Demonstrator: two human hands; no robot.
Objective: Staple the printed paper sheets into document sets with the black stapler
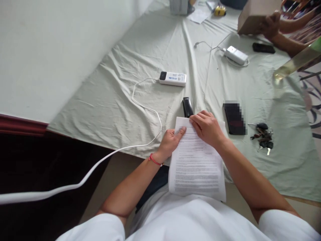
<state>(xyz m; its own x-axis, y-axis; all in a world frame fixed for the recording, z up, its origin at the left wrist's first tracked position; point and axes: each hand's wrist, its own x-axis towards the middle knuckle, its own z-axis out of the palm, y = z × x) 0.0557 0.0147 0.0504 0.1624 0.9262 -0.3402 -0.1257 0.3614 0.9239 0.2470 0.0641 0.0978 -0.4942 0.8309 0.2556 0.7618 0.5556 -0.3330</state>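
Note:
A printed sheaf of paper hangs over the table's near edge toward my lap. With the thumb lying on its printed face, my left hand grips the left edge near the top. My right hand pinches the top edge, its fingers bent; the fingertips are partly hidden. Just beyond that edge is a black stapler, its near end touching or tucked behind the paper; I cannot tell which. To the right of my right hand lies a dark phone, partly pixelated.
A white power bank trails a white cable off to the left. Keys lie at right on the green cloth. Farther back are another white device, a black phone, a glass, and another person's hand at a cardboard box.

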